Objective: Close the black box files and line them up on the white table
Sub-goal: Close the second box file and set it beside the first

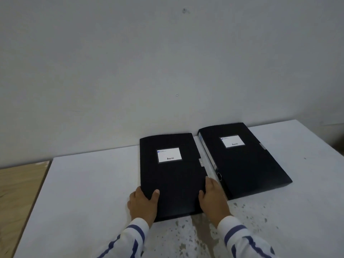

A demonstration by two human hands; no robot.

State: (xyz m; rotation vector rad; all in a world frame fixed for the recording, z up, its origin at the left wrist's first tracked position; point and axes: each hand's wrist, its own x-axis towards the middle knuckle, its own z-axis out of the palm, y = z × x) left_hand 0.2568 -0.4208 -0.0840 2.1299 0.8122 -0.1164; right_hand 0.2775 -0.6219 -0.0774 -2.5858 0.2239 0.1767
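Two black box files lie flat and closed on the white table (83, 183), each with a white label on top. The left box file (175, 175) is in the middle of the table. My left hand (143, 203) grips its near left corner, thumb on the lid. My right hand (212, 198) presses against its near right edge, fingers along the side. The right box file (245, 161) lies close beside it, angled slightly, its spine with a finger hole facing the left file. Neither hand touches it.
A plain grey wall stands right behind the table's far edge. A wooden surface (20, 192) adjoins the table at the left. The table's paint is chipped and speckled (195, 235) near my arms. Bare table extends left of the left file and right of the right file.
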